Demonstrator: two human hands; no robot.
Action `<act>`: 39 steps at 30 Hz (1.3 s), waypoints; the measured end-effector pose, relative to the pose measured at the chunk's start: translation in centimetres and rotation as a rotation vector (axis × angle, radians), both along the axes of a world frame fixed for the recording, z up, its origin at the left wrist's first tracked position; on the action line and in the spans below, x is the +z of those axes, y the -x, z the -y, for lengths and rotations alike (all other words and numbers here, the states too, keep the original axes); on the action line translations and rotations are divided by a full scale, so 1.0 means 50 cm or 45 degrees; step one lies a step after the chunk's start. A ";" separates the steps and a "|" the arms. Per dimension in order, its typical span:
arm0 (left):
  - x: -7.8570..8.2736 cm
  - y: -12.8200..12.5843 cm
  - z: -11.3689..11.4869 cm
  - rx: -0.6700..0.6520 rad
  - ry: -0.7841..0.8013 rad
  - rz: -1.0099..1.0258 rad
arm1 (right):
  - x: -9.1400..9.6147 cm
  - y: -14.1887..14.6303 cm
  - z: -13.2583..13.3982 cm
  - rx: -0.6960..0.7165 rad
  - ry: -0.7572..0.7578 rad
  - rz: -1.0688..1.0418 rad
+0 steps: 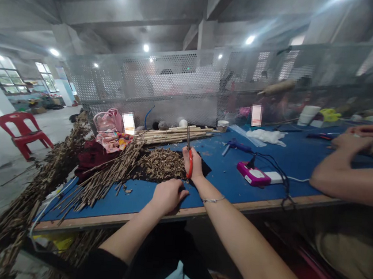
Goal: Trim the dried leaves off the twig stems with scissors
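My right hand (196,162) is closed around a pair of scissors (190,163) with orange-red handles, the slim metal blades pointing up. Just left of it lies a heap of short brown dried cuttings (162,163) on a black cloth (206,163). My left hand (168,196) rests at the near edge of the blue-topped table (227,190), its thumb away from the loosely bent fingers. Nothing shows in it, though the fingertips are partly hidden. Thin dried stalks (102,181) lie in a bundle to its left.
Pale sticks (173,134) lie behind the heap. Right of my hands are a blue glue gun (239,146), a magenta power strip (252,175) and cables. A co-worker's hands (356,142) work at the far right. Dried branches (30,198) crowd the left side, near a red chair (23,133).
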State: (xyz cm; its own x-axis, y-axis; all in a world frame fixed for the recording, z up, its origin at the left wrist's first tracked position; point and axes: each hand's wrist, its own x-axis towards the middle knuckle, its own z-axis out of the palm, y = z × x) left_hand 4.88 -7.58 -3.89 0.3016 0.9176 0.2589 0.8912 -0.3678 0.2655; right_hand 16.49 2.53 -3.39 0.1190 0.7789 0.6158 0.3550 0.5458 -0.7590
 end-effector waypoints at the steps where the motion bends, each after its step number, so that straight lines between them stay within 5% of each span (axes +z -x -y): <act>1: -0.003 -0.007 -0.006 0.044 0.007 -0.029 | 0.000 -0.001 0.001 0.006 0.011 -0.006; 5: -0.007 -0.021 -0.032 0.204 0.018 0.017 | -0.001 -0.002 -0.002 0.039 0.049 -0.017; 9: 0.006 0.009 -0.025 0.165 -0.082 0.232 | 0.003 0.002 -0.002 0.088 0.052 -0.013; 11: 0.018 0.055 -0.012 0.172 -0.135 0.271 | 0.004 0.006 0.004 0.116 0.048 -0.006; 18: 0.052 0.294 -0.003 0.818 -0.110 0.036 | 0.006 0.019 0.041 0.467 0.247 0.040; 23: 0.073 0.381 -0.055 0.746 0.198 0.078 | 0.062 0.002 0.026 0.689 0.244 0.165; 28: 0.103 0.418 -0.091 0.878 0.123 0.129 | 0.094 -0.023 -0.033 0.618 0.193 0.268; 35: 0.109 0.422 -0.095 0.959 0.237 -0.061 | 0.037 -0.057 -0.068 0.580 0.285 0.315; 39: 0.129 0.380 -0.108 1.060 0.076 -0.188 | 0.020 -0.076 -0.070 0.625 0.291 0.325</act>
